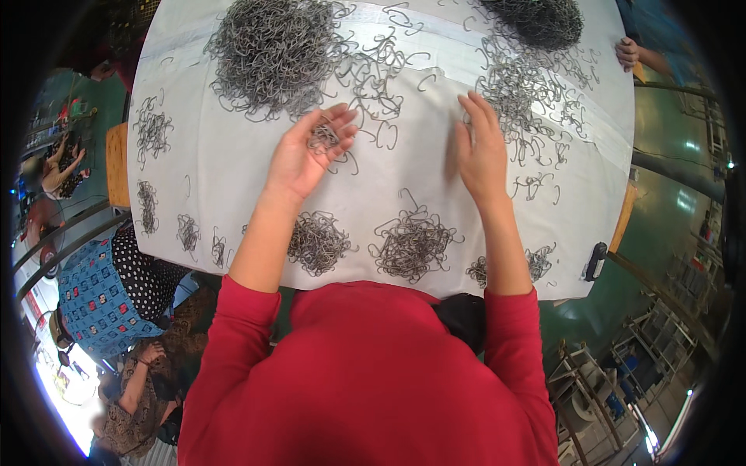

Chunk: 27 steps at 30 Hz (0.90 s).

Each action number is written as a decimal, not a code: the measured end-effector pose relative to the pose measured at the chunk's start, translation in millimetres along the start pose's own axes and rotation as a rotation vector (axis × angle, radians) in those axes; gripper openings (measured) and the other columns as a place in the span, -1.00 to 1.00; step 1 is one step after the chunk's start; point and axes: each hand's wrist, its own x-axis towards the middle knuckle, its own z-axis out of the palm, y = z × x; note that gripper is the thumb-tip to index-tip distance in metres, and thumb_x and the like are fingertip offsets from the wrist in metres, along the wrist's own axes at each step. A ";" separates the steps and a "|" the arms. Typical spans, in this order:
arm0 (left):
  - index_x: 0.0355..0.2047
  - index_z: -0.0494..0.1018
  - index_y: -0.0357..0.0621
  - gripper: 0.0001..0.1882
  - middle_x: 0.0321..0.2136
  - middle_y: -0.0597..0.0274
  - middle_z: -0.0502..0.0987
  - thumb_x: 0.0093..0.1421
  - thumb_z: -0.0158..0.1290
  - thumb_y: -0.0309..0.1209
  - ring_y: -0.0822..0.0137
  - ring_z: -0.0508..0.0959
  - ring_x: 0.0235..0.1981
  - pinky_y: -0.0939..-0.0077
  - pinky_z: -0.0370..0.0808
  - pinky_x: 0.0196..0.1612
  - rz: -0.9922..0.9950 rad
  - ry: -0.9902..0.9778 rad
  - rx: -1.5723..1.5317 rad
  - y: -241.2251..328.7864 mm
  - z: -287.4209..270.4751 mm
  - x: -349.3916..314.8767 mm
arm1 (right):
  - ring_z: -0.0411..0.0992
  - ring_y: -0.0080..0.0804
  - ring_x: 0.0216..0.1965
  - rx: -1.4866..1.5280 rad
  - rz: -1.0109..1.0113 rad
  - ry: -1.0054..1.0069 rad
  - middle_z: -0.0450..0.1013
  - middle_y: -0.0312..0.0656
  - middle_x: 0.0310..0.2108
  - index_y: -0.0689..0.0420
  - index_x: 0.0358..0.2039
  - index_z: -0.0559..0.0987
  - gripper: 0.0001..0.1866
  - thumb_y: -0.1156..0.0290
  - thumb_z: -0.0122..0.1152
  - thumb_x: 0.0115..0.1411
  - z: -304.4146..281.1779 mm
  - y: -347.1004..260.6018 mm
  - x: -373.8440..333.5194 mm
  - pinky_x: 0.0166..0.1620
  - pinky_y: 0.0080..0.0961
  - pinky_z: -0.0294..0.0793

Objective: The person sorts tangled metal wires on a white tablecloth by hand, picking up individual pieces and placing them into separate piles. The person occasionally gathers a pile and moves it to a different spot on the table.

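Note:
My left hand point(304, 154) is turned palm up over the table, its fingers part curled round a small bunch of grey wire hooks point(323, 138). Just beyond it rises a large heap of the same bent hooks point(268, 58). To the right, my right hand point(483, 151) is open, fingers stretched forward and nothing visible in it. It is beside a loose spread of hooks point(522, 97). Two smaller piles lie close to my body: one by my left forearm point(317, 242) and another in the middle point(414, 245).
The white-covered table point(388, 182) carries small hook piles along its left side point(152, 128) and near edge. A dark heap point(540, 22) sits at the far right. A black object point(595, 262) lies at the near right corner. Another person's hand point(627, 53) touches the right edge.

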 end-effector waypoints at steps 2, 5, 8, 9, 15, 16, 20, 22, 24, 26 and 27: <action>-0.06 0.33 -0.39 -0.61 -0.14 0.00 0.46 0.28 -0.19 -0.29 0.25 0.50 -0.19 0.46 0.50 -0.13 0.040 0.016 -0.038 7.1 -10.9 -5.3 | 0.18 -0.10 0.16 -0.190 -0.043 0.076 0.20 -0.04 0.15 0.12 0.08 0.33 -0.57 0.47 -0.01 0.16 33.3 1.1 9.9 0.18 -0.26 0.17; -0.05 0.33 -0.38 -0.63 -0.16 0.02 0.46 0.28 -0.19 -0.32 0.28 0.50 -0.24 0.47 0.51 -0.16 0.072 0.039 -0.111 15.2 -25.1 -19.2 | 0.10 -0.10 0.22 -0.055 -0.151 -0.058 0.16 -0.02 0.17 0.12 0.13 0.27 -0.52 0.44 0.01 0.16 59.1 -21.9 21.6 0.26 -0.21 0.01; -0.05 0.31 -0.38 -0.66 -0.19 0.03 0.46 0.29 -0.20 -0.35 0.30 0.50 -0.28 0.49 0.53 -0.22 0.111 0.089 -0.200 17.8 -46.6 -31.7 | -0.02 -0.02 0.27 0.041 -0.186 -0.123 0.07 0.10 0.21 0.15 0.16 0.21 -0.45 0.36 0.06 0.15 61.3 -39.6 29.3 0.27 -0.14 -0.07; -0.05 0.31 -0.38 -0.66 -0.19 0.03 0.46 0.29 -0.20 -0.36 0.30 0.50 -0.28 0.49 0.53 -0.22 0.132 0.104 -0.218 18.0 -59.0 -31.5 | -0.04 0.00 0.28 0.004 -0.155 -0.090 0.05 0.12 0.22 0.16 0.17 0.20 -0.42 0.35 0.07 0.14 58.6 -39.9 29.4 0.27 -0.13 -0.08; -0.07 0.34 -0.36 -0.65 -0.21 0.04 0.47 0.29 -0.20 -0.31 0.30 0.49 -0.32 0.47 0.52 -0.22 0.165 0.170 -0.260 15.5 -96.9 -33.1 | -0.27 0.30 0.28 -0.308 -0.115 -0.096 -0.14 0.33 0.23 0.18 0.25 0.03 -0.03 -0.19 0.13 0.01 73.1 -29.1 7.9 0.24 0.14 -0.34; -0.08 0.35 -0.36 -0.64 -0.21 0.05 0.47 0.30 -0.20 -0.29 0.30 0.49 -0.32 0.46 0.52 -0.21 0.156 0.152 -0.253 15.8 -98.1 -33.4 | -0.27 0.30 0.29 -0.315 -0.102 -0.054 -0.14 0.34 0.23 0.18 0.25 0.03 -0.03 -0.19 0.11 0.01 78.7 -29.0 20.6 0.24 0.14 -0.34; -0.08 0.36 -0.33 -0.64 -0.21 0.06 0.48 0.29 -0.19 -0.28 0.31 0.49 -0.33 0.46 0.51 -0.23 0.143 0.146 -0.240 17.6 -94.1 -27.0 | -0.25 0.21 0.30 -0.285 -0.070 0.122 -0.11 0.33 0.23 0.20 0.25 0.05 -0.07 -0.21 0.03 0.07 117.1 -25.1 113.2 0.27 0.05 -0.32; -0.07 0.36 -0.32 -0.64 -0.22 0.07 0.48 0.29 -0.19 -0.27 0.31 0.49 -0.34 0.46 0.51 -0.23 0.136 0.167 -0.218 17.5 -91.9 -26.6 | -0.22 0.15 0.31 -0.253 -0.092 0.196 -0.09 0.29 0.24 0.22 0.24 0.07 -0.10 -0.19 0.00 0.10 135.2 -29.4 147.5 0.29 -0.02 -0.30; -0.07 0.36 -0.32 -0.63 -0.22 0.08 0.48 0.29 -0.19 -0.27 0.31 0.48 -0.34 0.47 0.51 -0.24 0.156 0.146 -0.218 14.8 -94.8 -25.2 | -0.14 0.05 0.30 -0.062 -0.227 0.117 -0.03 0.18 0.25 0.19 0.23 0.11 -0.19 -0.11 0.01 0.14 151.8 -44.4 161.5 0.29 -0.11 -0.20; -0.07 0.35 -0.32 -0.63 -0.23 0.09 0.47 0.29 -0.19 -0.26 0.32 0.48 -0.34 0.47 0.50 -0.24 0.168 0.149 -0.228 13.6 -97.4 -24.1 | -0.07 -0.01 0.29 0.191 -0.297 -0.101 0.02 0.08 0.24 0.12 0.21 0.17 -0.29 0.00 0.04 0.16 146.4 -77.3 150.3 0.28 -0.13 -0.10; -0.07 0.35 -0.32 -0.63 -0.23 0.09 0.47 0.29 -0.19 -0.26 0.32 0.47 -0.34 0.47 0.50 -0.25 0.170 0.160 -0.233 13.6 -96.1 -25.8 | -0.06 -0.02 0.28 0.169 -0.308 -0.088 0.03 0.08 0.24 0.10 0.21 0.19 -0.32 0.03 0.05 0.16 135.4 -80.3 142.4 0.28 -0.13 -0.09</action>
